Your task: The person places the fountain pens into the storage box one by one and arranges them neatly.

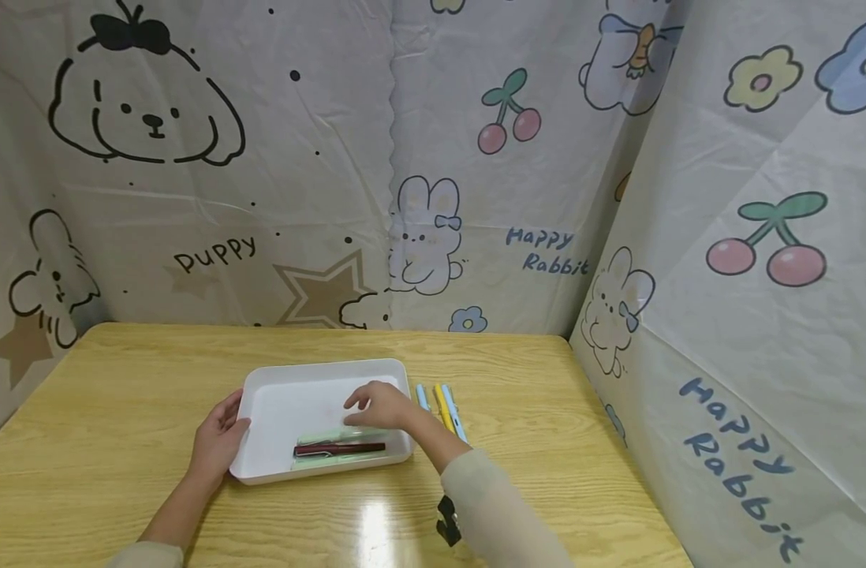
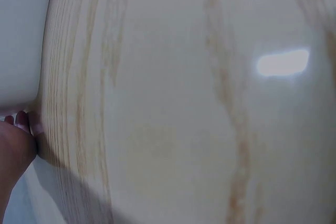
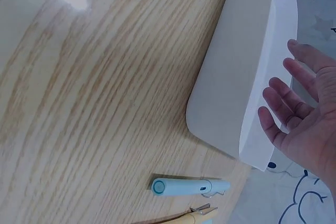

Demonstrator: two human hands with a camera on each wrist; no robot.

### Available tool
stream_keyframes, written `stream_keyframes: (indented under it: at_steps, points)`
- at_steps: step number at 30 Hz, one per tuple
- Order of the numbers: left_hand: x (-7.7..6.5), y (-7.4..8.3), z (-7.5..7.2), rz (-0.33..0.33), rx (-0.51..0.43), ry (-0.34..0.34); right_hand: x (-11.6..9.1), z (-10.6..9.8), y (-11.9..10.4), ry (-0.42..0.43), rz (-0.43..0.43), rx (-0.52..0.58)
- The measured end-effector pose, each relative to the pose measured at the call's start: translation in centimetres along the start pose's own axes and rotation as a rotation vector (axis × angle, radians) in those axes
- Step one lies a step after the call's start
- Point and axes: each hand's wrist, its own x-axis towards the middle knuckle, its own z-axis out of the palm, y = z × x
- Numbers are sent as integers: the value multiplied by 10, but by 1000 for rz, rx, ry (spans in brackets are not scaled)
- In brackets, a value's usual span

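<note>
A white tray (image 1: 284, 406) lies on the table, with my left hand (image 1: 216, 442) gripping its left side, thumb at the rim and fingers along the outer wall. In the left wrist view, that hand (image 2: 16, 148) shows at the tray's lower edge. Over the tray's right part hovers my right hand (image 1: 385, 406), fingers loosely bent and apart, holding nothing; the right wrist view shows its empty palm (image 3: 312, 114). Inside, near the front wall, a dark red pen (image 1: 348, 449) lies between a light green pen (image 1: 326, 435) and another light green one (image 1: 312, 464).
Right of the tray, a light blue pen (image 1: 422, 396), a yellow pen (image 1: 444, 408) and another light blue pen (image 1: 455, 412) lie side by side on the wooden table (image 1: 156, 371). Printed cloth (image 1: 319, 173) hangs behind and along both sides. A black device (image 1: 447, 521) shows at the right sleeve.
</note>
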Motion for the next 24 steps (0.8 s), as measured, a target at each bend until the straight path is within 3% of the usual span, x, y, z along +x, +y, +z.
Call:
stream_keyframes:
  at_steps: [24]
  points:
    - [0, 1, 2, -12, -10, 7, -15, -31, 25, 88, 57, 23]
